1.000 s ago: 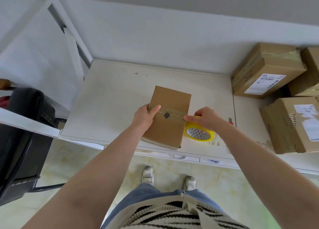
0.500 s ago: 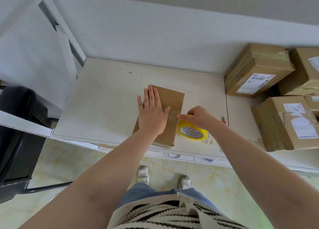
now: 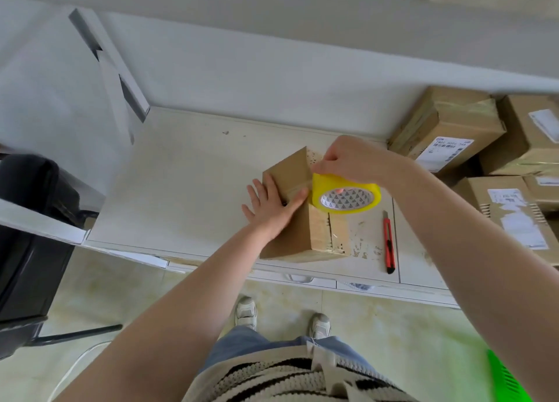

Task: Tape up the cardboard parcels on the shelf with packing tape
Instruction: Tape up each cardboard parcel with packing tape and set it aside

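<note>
A small brown cardboard parcel (image 3: 302, 229) is tipped up on the white shelf (image 3: 181, 183), one long side raised. My left hand (image 3: 270, 206) lies flat against its left face, fingers straight, thumb on the upper edge. My right hand (image 3: 354, 159) grips a yellow roll of clear packing tape (image 3: 346, 196) lifted over the parcel's top edge. A strip of tape runs from the roll across the parcel.
A red utility knife (image 3: 389, 241) lies on the shelf right of the parcel. Several taped, labelled cardboard boxes (image 3: 447, 129) are stacked at the right. A black chair (image 3: 27, 235) stands at the left, and the shelf's front edge runs just below the parcel.
The parcel has been tipped up from lying flat. My right hand lifted the tape roll off the shelf over the parcel's top. My left hand moved from the top face to the left side.
</note>
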Motion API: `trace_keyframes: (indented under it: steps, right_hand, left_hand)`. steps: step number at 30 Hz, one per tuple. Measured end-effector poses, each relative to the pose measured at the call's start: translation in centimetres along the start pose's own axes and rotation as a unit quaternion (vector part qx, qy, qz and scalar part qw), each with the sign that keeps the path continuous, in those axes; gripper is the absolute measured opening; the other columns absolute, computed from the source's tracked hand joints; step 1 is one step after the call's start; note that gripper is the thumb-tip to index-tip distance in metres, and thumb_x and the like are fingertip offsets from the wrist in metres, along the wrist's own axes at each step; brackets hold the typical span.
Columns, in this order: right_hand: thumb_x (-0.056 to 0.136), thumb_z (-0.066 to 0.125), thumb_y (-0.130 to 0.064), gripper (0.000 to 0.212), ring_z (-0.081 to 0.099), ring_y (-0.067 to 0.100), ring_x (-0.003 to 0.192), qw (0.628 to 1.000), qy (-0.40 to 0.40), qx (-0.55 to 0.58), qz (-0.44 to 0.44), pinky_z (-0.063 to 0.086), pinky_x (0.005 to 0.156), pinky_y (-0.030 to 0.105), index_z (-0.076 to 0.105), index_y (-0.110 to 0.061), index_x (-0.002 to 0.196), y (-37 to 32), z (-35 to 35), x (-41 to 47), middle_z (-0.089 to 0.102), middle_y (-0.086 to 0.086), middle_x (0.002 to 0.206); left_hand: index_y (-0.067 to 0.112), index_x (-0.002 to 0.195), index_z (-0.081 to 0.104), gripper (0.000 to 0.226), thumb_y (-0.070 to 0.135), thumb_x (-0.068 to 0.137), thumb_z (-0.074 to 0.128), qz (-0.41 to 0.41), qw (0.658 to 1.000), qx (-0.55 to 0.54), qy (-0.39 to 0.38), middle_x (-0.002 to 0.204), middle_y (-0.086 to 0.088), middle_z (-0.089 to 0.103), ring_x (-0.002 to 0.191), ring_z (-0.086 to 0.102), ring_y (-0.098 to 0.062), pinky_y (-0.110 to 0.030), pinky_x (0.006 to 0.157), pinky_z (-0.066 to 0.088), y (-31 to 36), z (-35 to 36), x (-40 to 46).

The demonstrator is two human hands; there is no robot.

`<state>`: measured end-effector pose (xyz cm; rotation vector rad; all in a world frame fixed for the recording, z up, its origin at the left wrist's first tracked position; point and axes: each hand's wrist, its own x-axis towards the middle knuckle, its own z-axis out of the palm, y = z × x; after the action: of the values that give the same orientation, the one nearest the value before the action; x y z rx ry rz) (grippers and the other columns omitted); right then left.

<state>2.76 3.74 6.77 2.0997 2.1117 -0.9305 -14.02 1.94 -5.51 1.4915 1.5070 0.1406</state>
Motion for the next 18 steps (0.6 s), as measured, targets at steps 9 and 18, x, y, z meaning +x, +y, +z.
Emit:
trace_keyframes:
  steps: [9,18]
  right_hand:
    - [0.094,0.051,-0.050,0.060,0.048,0.019,0.053,1.000,0.003,0.022,-0.011,0.045,0.061,0.039,0.062,0.001,0.066,-0.5,0.8,0.4,0.056,0.009,0.054]
    - [0.085,0.060,-0.062,0.060,0.049,0.018,0.049,0.993,0.036,-0.099,0.060,0.031,0.049,0.026,0.054,-0.008,0.060,1.2,0.8,-1.3,0.050,0.002,0.050]
  left_hand:
    - [0.023,0.156,-0.015,0.113,0.082,0.077,0.041,0.011,0.987,-0.157,-0.021,0.164,-0.004,-0.021,0.150,-0.019,-0.018,-0.053,0.120,-0.007,-0.2,-0.4,-0.8]
    - [0.020,0.157,-0.011,0.097,0.070,0.091,0.040,0.073,0.994,-0.079,-0.008,0.164,-0.007,-0.018,0.151,-0.015,-0.022,-0.053,0.119,-0.005,-0.1,-1.4,0.2]
